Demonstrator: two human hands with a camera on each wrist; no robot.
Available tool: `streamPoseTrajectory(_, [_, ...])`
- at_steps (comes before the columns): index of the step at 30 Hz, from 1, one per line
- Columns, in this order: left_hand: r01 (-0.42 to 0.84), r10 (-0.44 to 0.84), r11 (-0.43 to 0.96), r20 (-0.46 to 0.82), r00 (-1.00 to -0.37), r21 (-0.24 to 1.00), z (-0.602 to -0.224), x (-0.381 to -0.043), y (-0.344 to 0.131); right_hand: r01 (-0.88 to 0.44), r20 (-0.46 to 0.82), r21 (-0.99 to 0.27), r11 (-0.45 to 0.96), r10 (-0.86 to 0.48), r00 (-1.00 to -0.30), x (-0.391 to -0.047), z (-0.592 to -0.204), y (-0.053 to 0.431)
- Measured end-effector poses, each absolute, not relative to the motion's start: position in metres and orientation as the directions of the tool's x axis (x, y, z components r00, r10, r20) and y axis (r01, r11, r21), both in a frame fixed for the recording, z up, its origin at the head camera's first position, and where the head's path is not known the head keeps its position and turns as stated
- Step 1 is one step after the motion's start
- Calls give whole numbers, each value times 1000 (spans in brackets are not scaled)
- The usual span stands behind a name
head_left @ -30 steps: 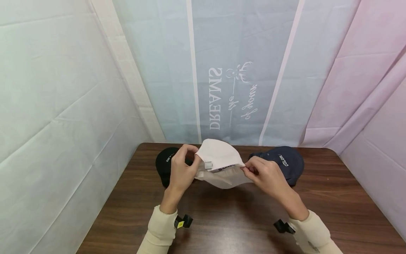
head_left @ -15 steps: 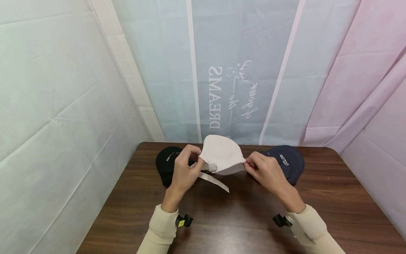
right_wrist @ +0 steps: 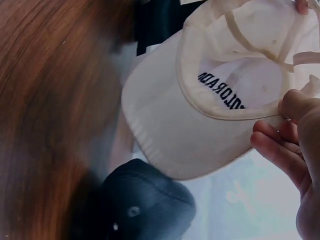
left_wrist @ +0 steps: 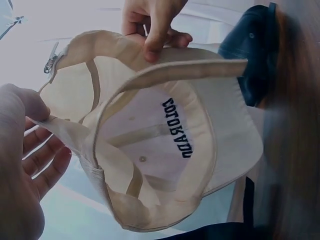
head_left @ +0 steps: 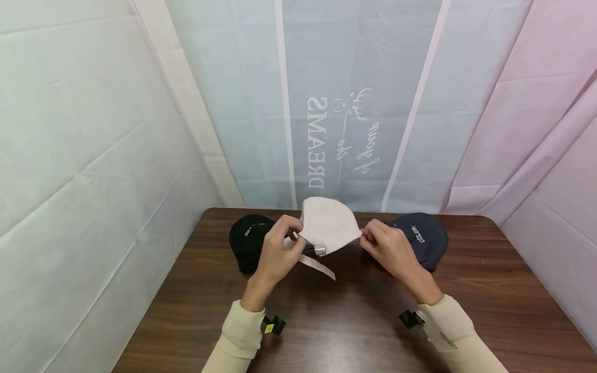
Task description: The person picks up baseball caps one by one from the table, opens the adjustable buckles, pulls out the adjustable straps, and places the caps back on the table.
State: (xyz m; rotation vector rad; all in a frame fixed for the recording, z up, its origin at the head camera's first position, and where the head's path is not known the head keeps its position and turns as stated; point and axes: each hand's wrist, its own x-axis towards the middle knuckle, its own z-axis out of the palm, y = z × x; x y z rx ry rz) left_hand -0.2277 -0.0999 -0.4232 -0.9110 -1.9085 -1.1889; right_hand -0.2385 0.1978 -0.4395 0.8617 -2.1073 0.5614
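Both hands hold a white baseball cap (head_left: 328, 220) above the table, its inside facing the wrists. My left hand (head_left: 280, 254) pinches the cap's edge near the back opening. On the other side, my right hand (head_left: 391, 251) pinches the rim close to the brim (right_wrist: 165, 110), thumb on the inside band. An undone back strap (head_left: 318, 267) hangs loose below the left hand. The metal buckle (head_left: 320, 250) sits at the cap's lower edge. Dark reversed lettering (left_wrist: 177, 127) shows inside the crown in the left wrist view.
A black cap (head_left: 247, 243) lies on the wooden table (head_left: 336, 331) at the left, partly behind the left hand. To the right lies a navy cap (head_left: 425, 235), partly behind the right hand. A hanging cloth (head_left: 354, 62) rises behind the table's back edge.
The white cap has tilted so its inside turned away from the head camera. The strap end came loose and now dangles. My left hand shifted slightly right with its edge.
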Motion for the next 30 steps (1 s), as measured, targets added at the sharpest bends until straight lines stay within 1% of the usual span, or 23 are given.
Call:
streamPoseTrajectory(4, [840, 224, 325, 828, -514, 434, -428, -228, -98, -737, 795, -106, 668, -388, -466, -243, -447, 200])
streamPoseTrajectory(8, [830, 252, 337, 806, -535, 445, -431, -228, -94, -736, 789, -116, 667, -388, -477, -246, -454, 203])
streamPoseTrajectory(15, [824, 302, 347, 778, -550, 448, -439, -228, -89, -715, 762, -83, 695, -418, -495, -250, -462, 206])
streamPoseTrajectory(22, [829, 356, 341, 756, -550, 443, -451, -229, -82, -652, 727, -66, 755, -412, -550, -252, -469, 209])
streamPoseTrajectory(30, [804, 427, 379, 684, -592, 458, -464, -230, -77, -600, 691, -73, 797, -394, -606, -255, -476, 212])
